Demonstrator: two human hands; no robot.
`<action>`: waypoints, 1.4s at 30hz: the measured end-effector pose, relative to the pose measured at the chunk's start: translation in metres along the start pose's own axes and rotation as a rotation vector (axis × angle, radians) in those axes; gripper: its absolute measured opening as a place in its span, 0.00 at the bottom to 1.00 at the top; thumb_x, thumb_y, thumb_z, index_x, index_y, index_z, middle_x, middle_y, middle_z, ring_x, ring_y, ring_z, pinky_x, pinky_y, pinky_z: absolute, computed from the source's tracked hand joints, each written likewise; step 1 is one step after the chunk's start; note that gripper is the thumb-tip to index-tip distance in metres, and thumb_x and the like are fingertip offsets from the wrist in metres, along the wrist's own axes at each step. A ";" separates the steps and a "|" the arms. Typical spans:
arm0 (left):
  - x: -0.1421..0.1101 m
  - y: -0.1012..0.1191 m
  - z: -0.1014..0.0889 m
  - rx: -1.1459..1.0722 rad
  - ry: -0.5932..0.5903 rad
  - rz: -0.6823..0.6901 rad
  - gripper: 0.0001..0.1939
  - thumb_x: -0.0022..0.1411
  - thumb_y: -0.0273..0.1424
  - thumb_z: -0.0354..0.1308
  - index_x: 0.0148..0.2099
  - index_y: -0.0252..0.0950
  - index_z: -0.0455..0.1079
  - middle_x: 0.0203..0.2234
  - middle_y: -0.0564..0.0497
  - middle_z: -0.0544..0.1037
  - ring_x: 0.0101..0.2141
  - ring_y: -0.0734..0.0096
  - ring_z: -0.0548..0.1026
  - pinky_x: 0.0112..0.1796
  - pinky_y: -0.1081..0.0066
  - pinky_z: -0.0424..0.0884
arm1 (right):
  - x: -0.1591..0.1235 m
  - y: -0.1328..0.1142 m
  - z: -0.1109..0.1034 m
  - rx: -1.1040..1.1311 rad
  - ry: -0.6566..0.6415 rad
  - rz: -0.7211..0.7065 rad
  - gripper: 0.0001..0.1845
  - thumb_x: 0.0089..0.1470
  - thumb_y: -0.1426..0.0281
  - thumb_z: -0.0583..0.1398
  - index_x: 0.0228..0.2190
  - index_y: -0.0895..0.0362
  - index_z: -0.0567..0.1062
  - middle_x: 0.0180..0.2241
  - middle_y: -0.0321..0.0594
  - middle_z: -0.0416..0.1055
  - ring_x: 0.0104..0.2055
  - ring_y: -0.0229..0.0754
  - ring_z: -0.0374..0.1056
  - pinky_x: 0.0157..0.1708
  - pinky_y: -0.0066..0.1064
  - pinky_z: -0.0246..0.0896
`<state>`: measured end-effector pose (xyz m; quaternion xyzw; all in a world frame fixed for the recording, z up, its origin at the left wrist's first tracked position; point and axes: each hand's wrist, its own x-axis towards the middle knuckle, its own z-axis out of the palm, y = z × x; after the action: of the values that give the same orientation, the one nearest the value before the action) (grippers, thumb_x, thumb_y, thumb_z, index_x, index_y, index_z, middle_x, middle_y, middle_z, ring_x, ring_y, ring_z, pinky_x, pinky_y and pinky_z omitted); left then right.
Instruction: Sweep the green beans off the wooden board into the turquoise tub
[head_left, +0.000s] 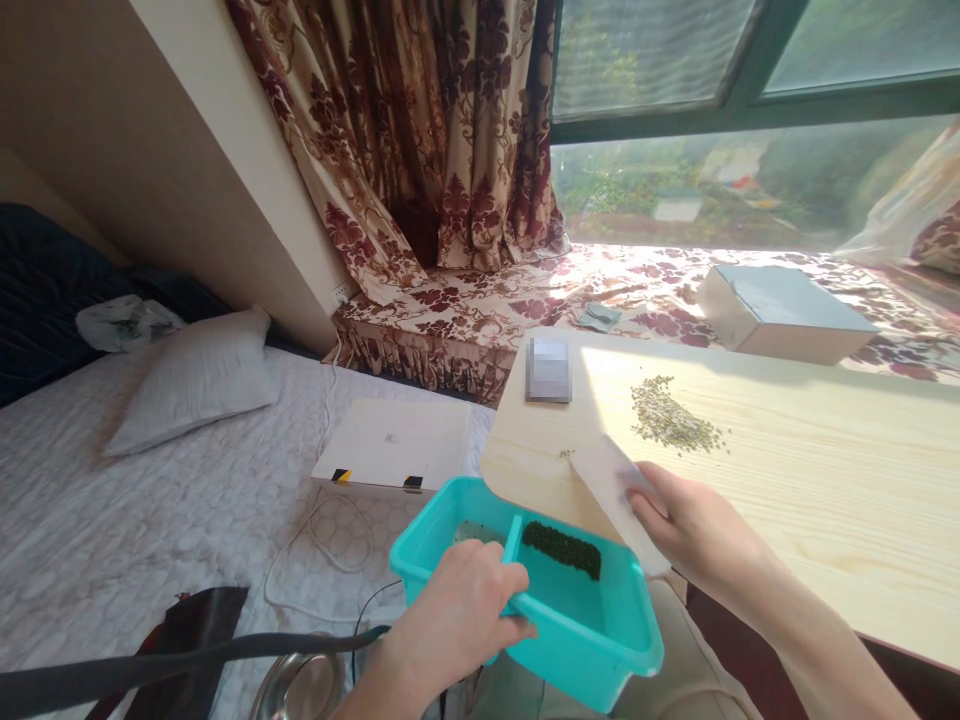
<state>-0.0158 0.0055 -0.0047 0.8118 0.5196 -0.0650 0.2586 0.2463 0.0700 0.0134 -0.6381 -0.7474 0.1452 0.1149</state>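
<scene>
My left hand [457,615] is closed on the near rim of a teal plastic bin [600,640], holding it against the edge of the pale wooden table [825,470]. A divider splits the bin, and a heap of dark green beans [562,548] lies in its right compartment. My right hand [694,530] grips a white card [611,490] that slants from the tabletop down over the bin's rim. A loose pile of green beans [671,415] lies further back on the table, with a few stray ones near the card's top corner.
A small grey flat item [549,370] lies at the table's far left corner, and a white box [780,312] sits on the patterned window seat behind. To the left is a bed with a pillow [195,375], a white flat device [394,445] and cables. A metal bowl [300,688] sits below.
</scene>
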 end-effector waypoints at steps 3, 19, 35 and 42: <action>0.002 -0.002 0.000 0.003 -0.005 -0.004 0.14 0.62 0.42 0.70 0.34 0.39 0.73 0.33 0.51 0.74 0.39 0.58 0.74 0.36 0.68 0.65 | 0.002 0.010 -0.006 -0.007 0.022 -0.027 0.09 0.56 0.63 0.52 0.26 0.49 0.69 0.22 0.37 0.73 0.24 0.42 0.67 0.25 0.31 0.55; 0.001 -0.010 -0.001 0.026 -0.009 -0.013 0.14 0.63 0.42 0.69 0.35 0.39 0.74 0.33 0.50 0.75 0.39 0.56 0.75 0.37 0.67 0.66 | 0.022 -0.019 -0.005 -0.137 -0.060 0.017 0.09 0.57 0.66 0.52 0.32 0.50 0.73 0.22 0.37 0.72 0.23 0.43 0.65 0.23 0.30 0.49; 0.003 -0.010 -0.005 0.042 0.036 0.016 0.15 0.61 0.44 0.70 0.35 0.39 0.74 0.32 0.50 0.76 0.38 0.56 0.76 0.36 0.66 0.68 | 0.021 -0.029 -0.007 -0.213 -0.077 0.017 0.13 0.59 0.67 0.51 0.36 0.51 0.75 0.26 0.40 0.76 0.25 0.45 0.70 0.25 0.30 0.53; 0.003 -0.010 -0.007 0.054 0.025 0.012 0.16 0.61 0.45 0.71 0.36 0.39 0.76 0.33 0.49 0.77 0.39 0.54 0.77 0.37 0.65 0.70 | 0.021 -0.024 0.000 -0.179 -0.036 -0.062 0.13 0.58 0.67 0.51 0.33 0.51 0.76 0.23 0.39 0.75 0.23 0.43 0.69 0.23 0.30 0.51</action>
<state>-0.0244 0.0141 -0.0036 0.8223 0.5161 -0.0673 0.2302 0.2207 0.0869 0.0215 -0.6197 -0.7786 0.0858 0.0482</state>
